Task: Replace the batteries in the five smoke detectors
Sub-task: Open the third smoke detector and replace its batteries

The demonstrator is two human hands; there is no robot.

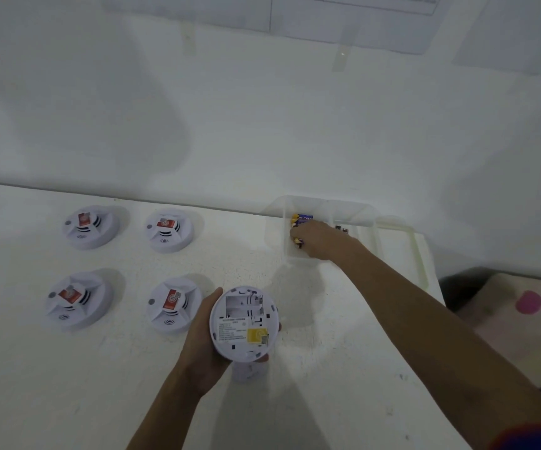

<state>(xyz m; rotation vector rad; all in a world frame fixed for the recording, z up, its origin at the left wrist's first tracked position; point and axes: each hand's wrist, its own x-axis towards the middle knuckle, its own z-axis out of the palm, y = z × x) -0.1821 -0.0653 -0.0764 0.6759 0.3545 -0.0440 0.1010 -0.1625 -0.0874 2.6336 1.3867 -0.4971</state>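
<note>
**Five smoke detectors, one in hand; battery tray at 1 o'clock**

- Table (68, 401): white, set against a white wall.
- Four smoke detectors, face up on the table, each with a red sticker, in a two-by-two block between 9 and 11 o'clock of the held unit: near-left detector (76, 298), far-left detector (90, 227), far-inner detector (169, 230), near-inner detector (173, 305). None touch.
- Left hand (204, 336): grips the held detector from its 9 o'clock side, with the thumb on the upper rim and fingertips wrapping under to the far edge.
- Held detector (243, 323): fifth unit, underside up, just beside the near-inner detector. The battery bay at 12 o'clock is open with nothing in it. Yellow sticker at 4 o'clock.
- Small white piece (246, 373): on the table at 6 o'clock of the held detector.
- Clear tray (275, 232): at the table's far edge.
- Batteries (302, 219): purple and gold, in the tray's left compartment.
- Right hand (316, 240): reaches into that compartment, fingers curled down, fingertips pinching a battery (298, 242).
- Clear lid (420, 251): just beside the tray at 3 o'clock.
- Pink object (528, 302): off the table, far right.
</note>
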